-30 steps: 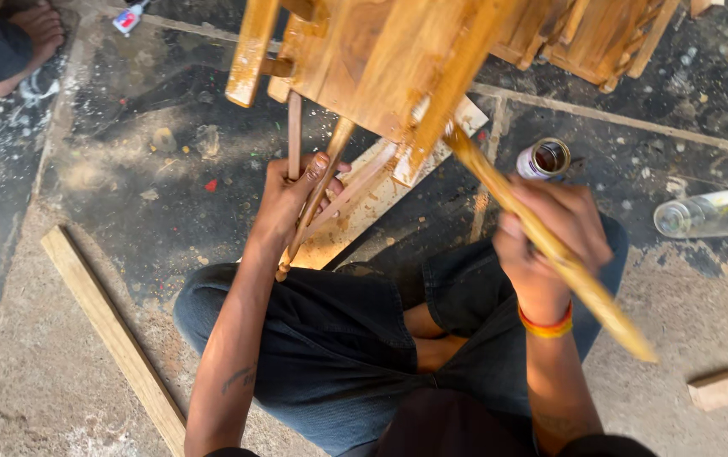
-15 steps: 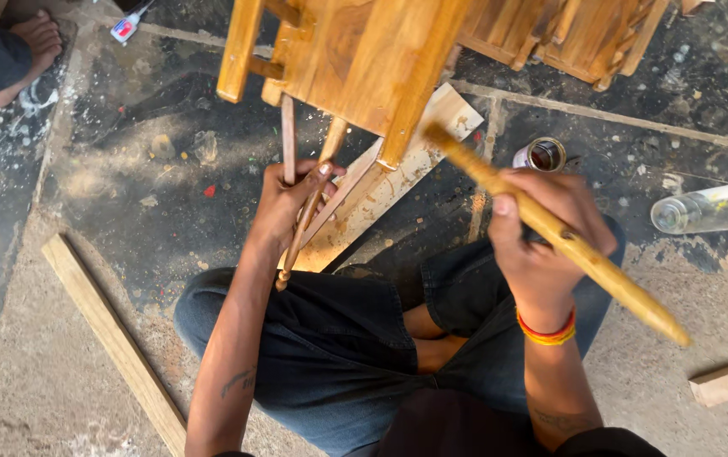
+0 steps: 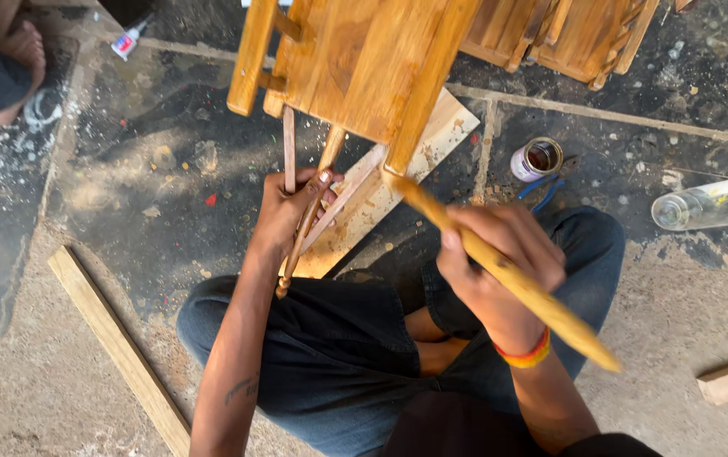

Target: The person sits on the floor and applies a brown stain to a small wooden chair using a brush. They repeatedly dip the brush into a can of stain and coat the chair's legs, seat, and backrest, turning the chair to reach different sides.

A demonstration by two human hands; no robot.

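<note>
My right hand (image 3: 499, 271), gripping the brush handle (image 3: 516, 283), has swung its tip up against the wooden frame (image 3: 372, 68); my left hand (image 3: 292, 211) keeps clutching thin slats (image 3: 305, 224). The open tin (image 3: 537, 159) holds dark liquid.

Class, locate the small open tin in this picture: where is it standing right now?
In the head view, the small open tin stands on the dark floor, upper right of centre, just beyond the right hand and left of the lying clear bottle.

My brush (image 3: 499, 271), a long yellow-handled one, slants against the varnished wooden frame (image 3: 364, 68), which stands tilted on thin legs above the floor.
</note>
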